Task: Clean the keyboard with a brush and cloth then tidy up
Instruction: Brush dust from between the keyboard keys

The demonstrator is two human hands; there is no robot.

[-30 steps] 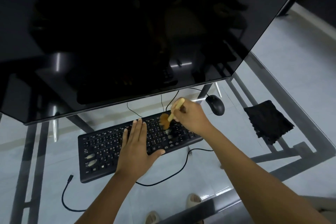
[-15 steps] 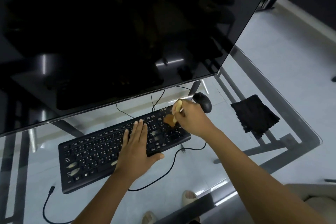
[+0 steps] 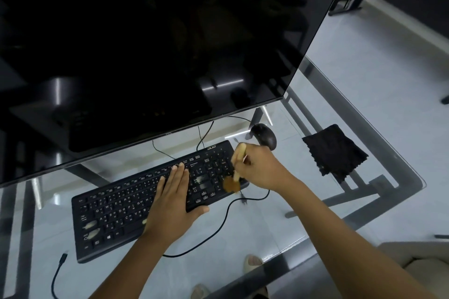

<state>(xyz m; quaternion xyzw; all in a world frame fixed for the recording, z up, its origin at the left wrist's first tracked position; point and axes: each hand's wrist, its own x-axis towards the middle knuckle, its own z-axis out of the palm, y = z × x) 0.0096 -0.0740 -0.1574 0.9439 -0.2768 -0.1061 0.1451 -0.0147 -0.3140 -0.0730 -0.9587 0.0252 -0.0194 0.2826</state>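
Right hand [image 3: 261,167] pinches the brush [image 3: 234,177], bristles on the keyboard [image 3: 126,204] at its right end, lower centre of frame. Left hand [image 3: 173,198] lies flat on the keys, pinning it. We're mid-brushing; next we need the cloth [image 3: 334,149], centre right.

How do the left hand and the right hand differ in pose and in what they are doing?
The left hand lies flat with straight fingers on the keyboard; the right hand is curled round the brush. The left hand rests near the keyboard's middle; the right hand works at its right end, beside the mouse. Both are bare and over the keyboard.
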